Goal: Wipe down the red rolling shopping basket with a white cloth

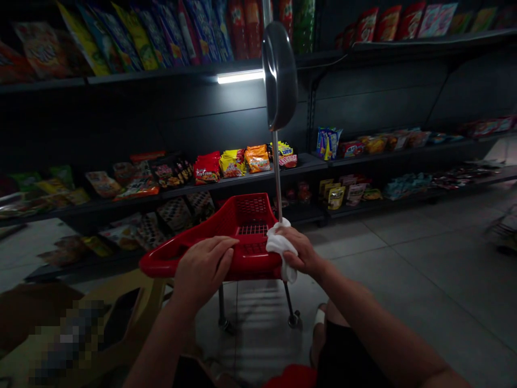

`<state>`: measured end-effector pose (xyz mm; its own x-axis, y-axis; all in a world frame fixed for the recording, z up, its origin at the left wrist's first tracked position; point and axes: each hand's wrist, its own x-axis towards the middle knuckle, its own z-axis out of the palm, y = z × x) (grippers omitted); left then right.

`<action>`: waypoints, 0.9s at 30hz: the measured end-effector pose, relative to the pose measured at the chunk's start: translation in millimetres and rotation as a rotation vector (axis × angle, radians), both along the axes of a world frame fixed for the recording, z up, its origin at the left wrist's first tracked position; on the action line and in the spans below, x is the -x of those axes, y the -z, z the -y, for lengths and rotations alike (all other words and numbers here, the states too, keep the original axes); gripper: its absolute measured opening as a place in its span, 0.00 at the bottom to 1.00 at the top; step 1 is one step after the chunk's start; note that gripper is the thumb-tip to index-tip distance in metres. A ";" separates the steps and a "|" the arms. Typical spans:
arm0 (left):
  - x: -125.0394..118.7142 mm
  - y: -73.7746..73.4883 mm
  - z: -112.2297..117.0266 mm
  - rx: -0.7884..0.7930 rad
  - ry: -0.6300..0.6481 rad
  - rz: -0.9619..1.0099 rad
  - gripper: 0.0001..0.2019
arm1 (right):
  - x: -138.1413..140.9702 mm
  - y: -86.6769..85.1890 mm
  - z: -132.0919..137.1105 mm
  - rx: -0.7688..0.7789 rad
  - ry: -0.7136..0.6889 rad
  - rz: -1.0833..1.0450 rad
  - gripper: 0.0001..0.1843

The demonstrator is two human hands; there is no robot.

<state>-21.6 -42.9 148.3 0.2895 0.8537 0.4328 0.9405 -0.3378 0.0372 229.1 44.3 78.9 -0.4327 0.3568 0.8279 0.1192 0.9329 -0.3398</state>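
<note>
Left hand [204,269]: you are resting it open on the red cart [250,213], holding nothing.
Right hand [302,251]: you are gripping a white cloth [280,249] against the cart's rim.

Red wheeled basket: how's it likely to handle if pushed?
The red plastic basket is probably light and quick to roll, on slim metal legs with small casters. It may tip fairly easily: the tall pole carrying a rounded metal plate rises high above a narrow base.
</note>
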 end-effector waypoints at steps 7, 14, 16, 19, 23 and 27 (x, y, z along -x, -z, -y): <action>8.5 -0.4 5.8 -0.010 -0.020 -0.012 0.16 | 30.9 52.1 38.7 0.435 0.232 -0.645 0.25; 10.9 1.7 8.4 -0.008 -0.013 0.016 0.15 | 34.4 -97.7 -1.0 0.414 0.161 -0.706 0.24; 11.0 1.9 9.4 -0.009 0.002 0.017 0.15 | 41.4 -136.7 -17.3 0.282 0.194 -0.591 0.24; 12.8 1.3 10.3 -0.014 0.011 0.024 0.15 | 52.0 -141.8 -31.1 0.241 0.251 -0.572 0.24; 19.2 0.3 10.4 -0.024 0.032 0.045 0.15 | 47.5 -68.0 -27.4 0.430 0.156 -0.494 0.23; 27.0 -0.2 10.9 -0.015 0.054 0.058 0.15 | 31.7 -17.7 -15.3 0.633 -0.004 -0.391 0.26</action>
<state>-48.6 -53.9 148.5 0.3093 0.8306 0.4630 0.9172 -0.3892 0.0854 197.4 59.6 96.6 -0.1510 0.8160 0.5580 -0.1235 0.5445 -0.8296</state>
